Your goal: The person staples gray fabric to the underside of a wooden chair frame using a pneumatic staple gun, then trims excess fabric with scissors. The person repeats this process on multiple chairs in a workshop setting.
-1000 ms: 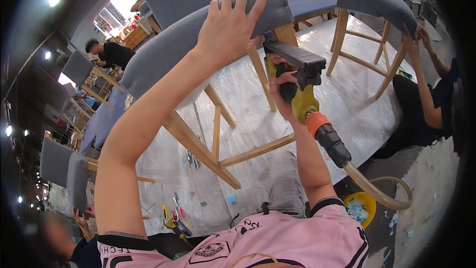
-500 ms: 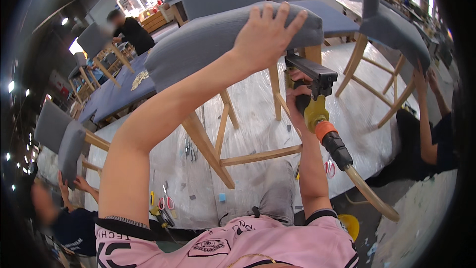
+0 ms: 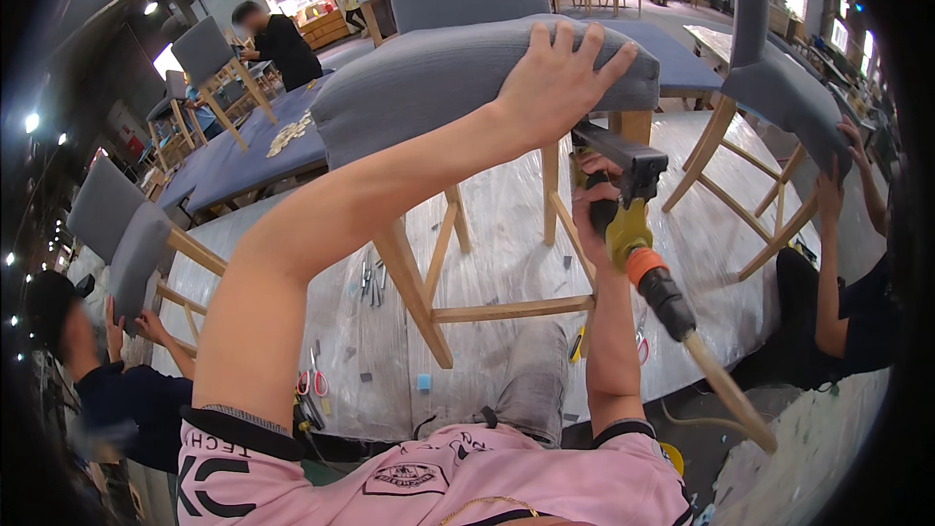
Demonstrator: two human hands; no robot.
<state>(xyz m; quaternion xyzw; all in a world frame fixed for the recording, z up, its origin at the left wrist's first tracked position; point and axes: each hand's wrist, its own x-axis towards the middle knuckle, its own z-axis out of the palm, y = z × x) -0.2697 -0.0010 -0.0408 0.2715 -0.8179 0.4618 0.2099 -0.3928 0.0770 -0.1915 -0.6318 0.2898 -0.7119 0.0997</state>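
A grey upholstered chair (image 3: 438,73) with wooden legs stands in front of me. My left hand (image 3: 560,78) lies on the near right part of its seat, fingers spread over the padded edge. Below that edge, my right hand (image 3: 592,203) is wrapped round the handle of an air staple gun (image 3: 633,170). The gun's black nose reaches to the underside of the seat, where its tip is hidden. From its orange and black coupling an air hose (image 3: 726,385) runs down to the right.
Co-workers' hands (image 3: 840,170) hold another grey chair (image 3: 779,88) at right; a person (image 3: 127,380) handles one (image 3: 136,244) at left. Red-handled scissors (image 3: 314,382), slim metal tools (image 3: 372,278) and a blue block (image 3: 424,382) lie on the film-covered table (image 3: 506,273). A blue-topped table (image 3: 253,175) stands behind.
The view has shifted slightly, so the scene sits a little farther right. My left hand stays on the seat edge and my right hand keeps the staple gun beneath it.
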